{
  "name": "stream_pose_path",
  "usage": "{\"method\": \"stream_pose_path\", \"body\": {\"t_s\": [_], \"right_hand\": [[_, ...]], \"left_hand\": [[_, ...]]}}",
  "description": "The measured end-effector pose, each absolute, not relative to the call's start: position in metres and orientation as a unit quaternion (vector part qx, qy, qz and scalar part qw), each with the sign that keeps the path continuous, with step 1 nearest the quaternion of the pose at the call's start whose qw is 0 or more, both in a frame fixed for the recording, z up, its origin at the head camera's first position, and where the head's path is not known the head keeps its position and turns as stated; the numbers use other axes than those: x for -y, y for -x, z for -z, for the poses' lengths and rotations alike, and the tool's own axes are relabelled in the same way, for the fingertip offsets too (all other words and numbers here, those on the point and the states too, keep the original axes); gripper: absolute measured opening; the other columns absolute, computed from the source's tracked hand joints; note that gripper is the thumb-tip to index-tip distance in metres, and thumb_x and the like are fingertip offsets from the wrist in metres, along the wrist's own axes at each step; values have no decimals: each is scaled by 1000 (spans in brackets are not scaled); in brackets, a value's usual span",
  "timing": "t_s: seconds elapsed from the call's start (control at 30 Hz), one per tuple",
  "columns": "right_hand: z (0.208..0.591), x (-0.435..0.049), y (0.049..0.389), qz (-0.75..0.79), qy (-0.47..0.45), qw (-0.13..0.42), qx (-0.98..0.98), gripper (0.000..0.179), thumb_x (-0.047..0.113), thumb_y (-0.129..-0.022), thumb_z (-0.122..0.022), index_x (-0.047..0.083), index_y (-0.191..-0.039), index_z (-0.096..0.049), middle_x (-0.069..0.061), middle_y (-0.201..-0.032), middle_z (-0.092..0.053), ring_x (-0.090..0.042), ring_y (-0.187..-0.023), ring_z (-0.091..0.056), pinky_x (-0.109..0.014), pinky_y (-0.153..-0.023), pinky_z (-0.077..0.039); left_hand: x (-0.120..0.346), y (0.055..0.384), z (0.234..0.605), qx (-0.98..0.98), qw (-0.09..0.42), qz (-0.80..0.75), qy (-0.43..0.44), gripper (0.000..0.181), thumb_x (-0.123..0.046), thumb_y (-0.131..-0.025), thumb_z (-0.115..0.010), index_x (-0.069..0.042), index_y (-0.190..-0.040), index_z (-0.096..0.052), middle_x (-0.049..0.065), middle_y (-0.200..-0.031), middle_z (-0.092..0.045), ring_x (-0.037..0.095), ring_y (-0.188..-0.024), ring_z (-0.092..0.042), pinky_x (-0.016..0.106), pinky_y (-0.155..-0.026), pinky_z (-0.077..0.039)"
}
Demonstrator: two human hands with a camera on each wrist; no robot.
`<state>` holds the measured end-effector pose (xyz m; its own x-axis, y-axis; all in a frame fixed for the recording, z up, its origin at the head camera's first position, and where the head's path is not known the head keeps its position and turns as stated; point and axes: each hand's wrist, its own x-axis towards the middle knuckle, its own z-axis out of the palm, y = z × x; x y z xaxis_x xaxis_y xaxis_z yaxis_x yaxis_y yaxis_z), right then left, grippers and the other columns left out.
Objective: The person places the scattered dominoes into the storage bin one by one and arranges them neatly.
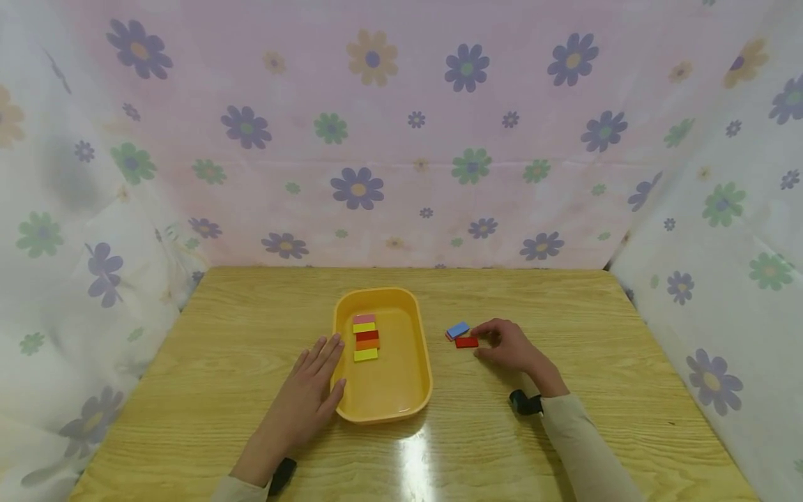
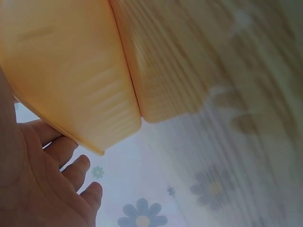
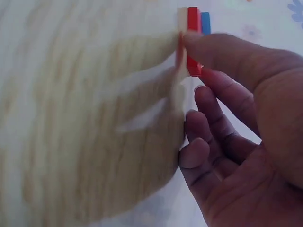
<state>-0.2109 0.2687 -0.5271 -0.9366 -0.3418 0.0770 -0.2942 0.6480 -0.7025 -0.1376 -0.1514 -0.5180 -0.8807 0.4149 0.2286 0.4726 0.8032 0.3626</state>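
Note:
A red domino-like block [image 1: 466,342] lies on the table. My right hand [image 1: 511,345] is at its right end, with thumb and index finger apart on either side of that end. In the right wrist view, the thumb tip overlaps the red block [image 3: 193,42]; whether it touches is unclear. Just behind lies a blue block [image 1: 458,329] on top of a reddish one. My left hand [image 1: 307,387] rests its extended fingers on the left rim of a yellow plastic tray [image 1: 422,348]. In the left wrist view, the fingers [image 2: 75,172] lie along the tray's edge.
Inside the tray, near its left side, several flat blocks lie in a column: a pink block [image 1: 364,318], yellow ones, a red block [image 1: 366,335] and an orange block [image 1: 367,344]. The wooden table [image 1: 251,314] meets flowered cloth [image 1: 389,223] at the back and sides.

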Motion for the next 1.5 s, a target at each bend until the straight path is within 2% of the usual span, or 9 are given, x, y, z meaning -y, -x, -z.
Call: {"method": "stream_pose_path", "body": {"t_s": [0.33,0.57,0.77,0.97,1.13,1.3,1.5], "right_hand": [[528,-259,214,389,128,32,-912,21,12,-86,-81,7,-107,-78,-8,-99,-67,-19,-77,-47,-31,-68,-40],[525,-257,209,395,121,36,-910,19,12,-88,-78,7,-106,-77,-7,-94,-65,-18,-74,-46,-30,-65,-39],[527,-257,205,397,111,27,-911,20,15,-90,-78,7,-108,-76,-7,-98,-70,-15,-77,-57,-29,-69,-49],[527,-258,201,443,106,10,-890,21,11,-89,-79,1,-107,-75,-13,-100,-74,-20,-87,-70,-36,-79,-60],[524,-255,193,502,87,12,-860,23,7,-87,-80,-3,-107,-75,-19,-106,-75,-24,-92,-74,-33,-81,-62],[525,-250,186,562,38,8,-826,26,0,-85,-80,-6,-109,-75,-23,-109,-74,-19,-90,-75,-25,-74,-61],[526,-242,178,626,13,5,-780,27,0,-86,-78,-11,-111,-73,-24,-108,-74,-15,-86,-75,-29,-75,-63]], "left_hand": [[153,138,517,946,71,209,237,63,-29,-104,-57,-4,-158,-36,8,-168,-26,32,-155,-23,61,-122,-22],[153,138,516,945,72,208,241,64,-29,-104,-57,-3,-158,-35,9,-168,-26,33,-155,-23,61,-122,-22],[153,137,516,945,72,206,242,64,-29,-104,-57,-3,-158,-35,8,-167,-26,33,-155,-24,61,-122,-22],[153,138,518,946,72,205,241,64,-29,-103,-58,-4,-158,-36,8,-167,-27,32,-155,-24,61,-122,-22],[153,138,519,947,69,203,239,64,-30,-104,-57,-5,-158,-35,8,-168,-26,32,-155,-24,61,-122,-22],[153,138,518,948,64,206,235,64,-30,-104,-57,-5,-158,-34,7,-168,-25,32,-155,-23,60,-123,-21],[153,138,517,947,65,207,236,63,-29,-104,-57,-4,-158,-35,9,-168,-26,33,-155,-23,61,-123,-21]]}}
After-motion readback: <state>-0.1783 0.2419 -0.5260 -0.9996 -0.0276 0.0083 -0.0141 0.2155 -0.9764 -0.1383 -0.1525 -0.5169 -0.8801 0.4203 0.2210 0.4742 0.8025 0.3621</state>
